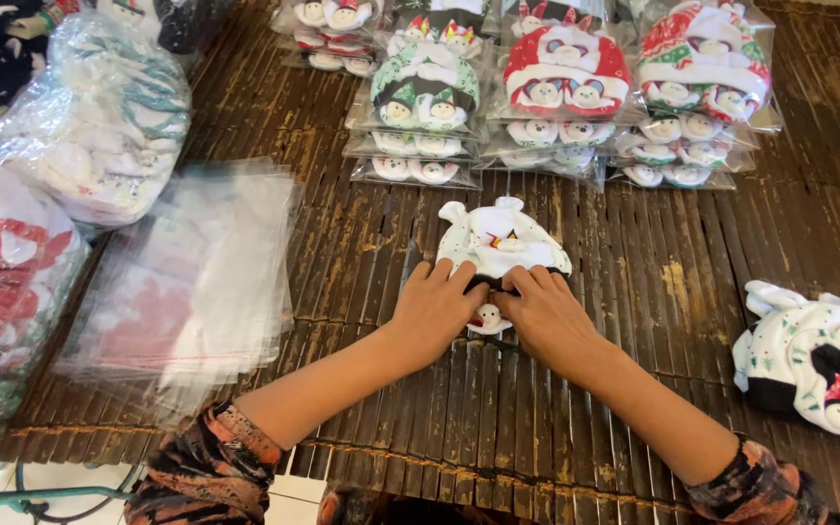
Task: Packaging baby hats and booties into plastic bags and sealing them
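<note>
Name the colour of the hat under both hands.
White hat with small dark specks, in the head view.
</note>
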